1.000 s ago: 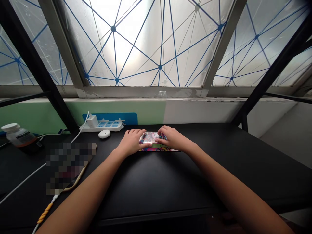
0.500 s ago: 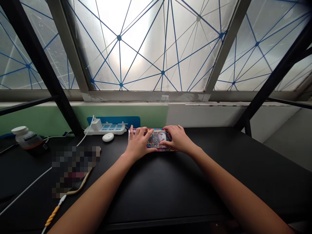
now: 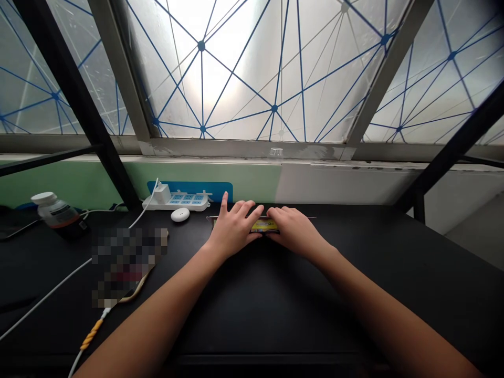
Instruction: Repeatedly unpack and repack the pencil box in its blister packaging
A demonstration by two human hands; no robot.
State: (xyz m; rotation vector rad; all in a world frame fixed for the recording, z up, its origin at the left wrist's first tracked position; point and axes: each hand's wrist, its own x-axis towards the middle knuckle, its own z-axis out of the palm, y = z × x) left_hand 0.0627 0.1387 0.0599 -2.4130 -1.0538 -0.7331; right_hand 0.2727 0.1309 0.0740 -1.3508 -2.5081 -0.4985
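Near the back edge of the black table, both hands grip a flat, colourful box (image 3: 265,226). Its narrow yellow side faces me, and its ends stick out thinly past the hands. My left hand (image 3: 235,227) wraps the left part, thumb at the near lower edge, index finger pointing up and the other fingers over the top. On the right part is my right hand (image 3: 296,229), fingers bent together over the top and thumb below. Most of the box is hidden by the hands, and its broad printed face does not show.
At the back left a white power strip (image 3: 177,201) holds a plugged-in charger, with a white oval case (image 3: 180,214) before it. A white-capped bottle (image 3: 59,215) stands far left. A pixelated flat object (image 3: 129,268) with a cable lies left of my arm. Windows rise behind.
The box has been tipped, so its printed face has gone from view and its narrow yellow side shows. Both hands have turned with it, and the camera view has shifted slightly.
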